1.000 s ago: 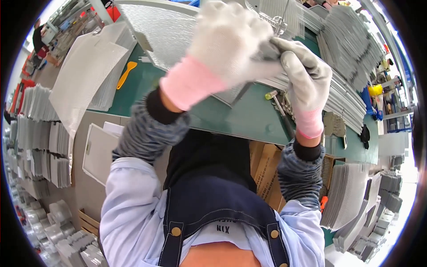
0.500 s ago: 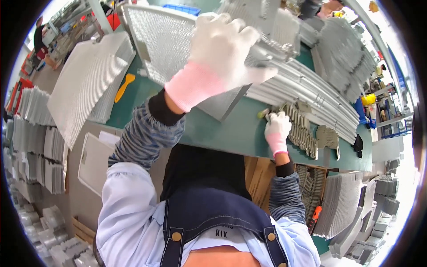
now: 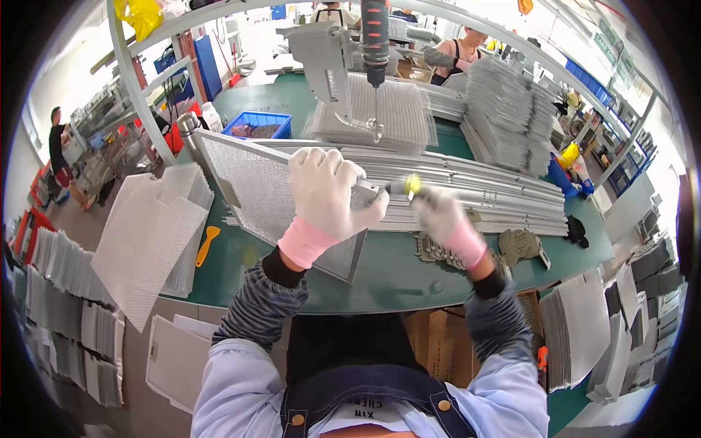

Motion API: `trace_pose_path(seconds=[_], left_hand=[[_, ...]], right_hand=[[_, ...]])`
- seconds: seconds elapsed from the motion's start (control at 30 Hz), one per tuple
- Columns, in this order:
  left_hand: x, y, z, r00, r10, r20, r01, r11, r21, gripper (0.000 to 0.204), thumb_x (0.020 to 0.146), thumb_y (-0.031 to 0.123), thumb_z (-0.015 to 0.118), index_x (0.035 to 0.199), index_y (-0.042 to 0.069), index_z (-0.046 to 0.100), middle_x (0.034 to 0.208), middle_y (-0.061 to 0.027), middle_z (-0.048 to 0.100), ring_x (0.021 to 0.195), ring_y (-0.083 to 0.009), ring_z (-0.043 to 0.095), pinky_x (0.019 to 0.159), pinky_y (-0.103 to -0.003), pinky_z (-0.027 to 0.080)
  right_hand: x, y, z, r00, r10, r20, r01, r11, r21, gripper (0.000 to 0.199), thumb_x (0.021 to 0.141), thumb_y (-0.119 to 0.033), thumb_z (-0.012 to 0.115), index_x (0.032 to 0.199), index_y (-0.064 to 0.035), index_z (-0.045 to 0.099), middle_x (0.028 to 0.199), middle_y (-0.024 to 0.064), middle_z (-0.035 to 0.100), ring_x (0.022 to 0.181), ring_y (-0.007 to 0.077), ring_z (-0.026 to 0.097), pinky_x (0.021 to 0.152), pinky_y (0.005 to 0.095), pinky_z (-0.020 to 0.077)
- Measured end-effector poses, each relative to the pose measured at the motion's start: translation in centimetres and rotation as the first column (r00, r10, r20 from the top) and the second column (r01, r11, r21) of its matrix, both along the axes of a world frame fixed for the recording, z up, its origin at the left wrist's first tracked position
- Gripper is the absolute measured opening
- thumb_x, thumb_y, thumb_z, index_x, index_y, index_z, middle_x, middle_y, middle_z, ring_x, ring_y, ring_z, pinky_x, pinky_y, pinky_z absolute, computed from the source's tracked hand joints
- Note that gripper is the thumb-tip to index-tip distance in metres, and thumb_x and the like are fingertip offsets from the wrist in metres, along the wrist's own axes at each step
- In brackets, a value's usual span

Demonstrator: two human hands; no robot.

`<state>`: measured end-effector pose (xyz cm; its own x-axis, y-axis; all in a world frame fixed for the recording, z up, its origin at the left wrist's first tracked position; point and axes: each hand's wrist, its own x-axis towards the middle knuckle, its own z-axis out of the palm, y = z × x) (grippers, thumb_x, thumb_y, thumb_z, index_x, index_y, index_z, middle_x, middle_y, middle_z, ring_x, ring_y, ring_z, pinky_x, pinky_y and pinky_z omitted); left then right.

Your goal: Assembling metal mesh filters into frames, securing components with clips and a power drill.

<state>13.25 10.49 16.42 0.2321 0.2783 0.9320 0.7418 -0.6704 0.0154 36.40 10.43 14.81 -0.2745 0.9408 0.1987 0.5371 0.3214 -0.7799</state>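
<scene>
My left hand (image 3: 325,191), in a white glove with a pink cuff, is closed on the right upper corner of a metal-framed mesh panel (image 3: 248,171). The panel stands tilted on the green table, its lower edge resting there. My right hand (image 3: 442,217), gloved alike and blurred by motion, grips a small hammer (image 3: 413,184) with a dark end and a yellow-green part. The hammer's dark end is close to the panel corner, just right of my left thumb; whether it touches cannot be seen. Below my right hand lie small grey metal pieces (image 3: 432,250).
Long metal strips (image 3: 504,186) lie across the table behind my hands. A power screwdriver (image 3: 375,44) hangs above mesh sheets. An orange scraper (image 3: 207,246), a blue bin (image 3: 259,125) and mesh stacks (image 3: 504,109) stand around. A co-worker (image 3: 456,55) is across the table.
The view has tilted up. My left hand has closed on the panel's corner. My right hand has risen from the small metal pieces to that corner with the hammer.
</scene>
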Motion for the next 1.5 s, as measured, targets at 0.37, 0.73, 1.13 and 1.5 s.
trace_pose_path(seconds=[0.37, 0.73, 1.13, 1.5], left_hand=[[-0.7, 0.0, 0.0, 0.999, 0.026, -0.029, -0.024, 0.998, 0.054, 0.033, 0.060, 0.034, 0.076, 0.073, 0.013, 0.053, 0.071, -0.0036, 0.047, 0.072, -0.0231, 0.046, 0.072, -0.039, 0.032], [-0.7, 0.2, -0.2, 1.000, -0.015, 0.005, 0.014, 0.997, 0.080, 0.033, 0.059, 0.032, 0.076, 0.070, 0.014, 0.050, 0.071, -0.0023, 0.045, 0.070, -0.0223, 0.046, 0.070, -0.038, 0.032], [-0.7, -0.1, -0.1, 0.998, -0.027, 0.059, 0.019, 0.993, 0.120, 0.031, 0.057, 0.032, 0.075, 0.070, 0.014, 0.053, 0.067, -0.0023, 0.042, 0.066, -0.0221, 0.044, 0.070, -0.038, 0.033], [-0.6, -1.4, 0.5, 0.996, -0.053, 0.071, 0.049, 0.997, 0.066, 0.036, 0.055, 0.025, 0.075, 0.088, 0.013, 0.066, 0.067, -0.0013, 0.042, 0.068, -0.0219, 0.045, 0.070, -0.037, 0.036]], right_hand=[[-3.8, -2.2, 12.6, 0.826, 0.244, 0.508, -0.363, 0.920, 0.149, 0.026, 0.091, -0.002, 0.052, 0.114, 0.0028, 0.062, 0.072, 0.0110, 0.059, 0.054, 0.0104, 0.048, 0.052, 0.0275, 0.0414], [-4.3, -2.4, 13.8, 0.741, 0.248, 0.624, -0.464, 0.861, 0.209, 0.034, 0.088, -0.004, 0.055, 0.122, -0.0065, 0.060, 0.074, 0.0136, 0.061, 0.064, 0.0189, 0.059, 0.063, 0.0331, 0.0488], [-0.8, -2.0, 2.9, 0.980, 0.146, 0.133, -0.165, 0.975, 0.147, 0.020, 0.091, -0.006, 0.054, 0.109, -0.0024, 0.062, 0.062, 0.0083, 0.049, 0.052, 0.0153, 0.046, 0.052, 0.0292, 0.0422], [1.3, 6.0, -3.4, 0.845, -0.293, 0.447, 0.203, 0.950, 0.238, 0.015, 0.089, -0.016, 0.058, 0.089, -0.0010, 0.058, 0.075, 0.0140, 0.063, 0.066, 0.0266, 0.061, 0.059, 0.0385, 0.0473]])
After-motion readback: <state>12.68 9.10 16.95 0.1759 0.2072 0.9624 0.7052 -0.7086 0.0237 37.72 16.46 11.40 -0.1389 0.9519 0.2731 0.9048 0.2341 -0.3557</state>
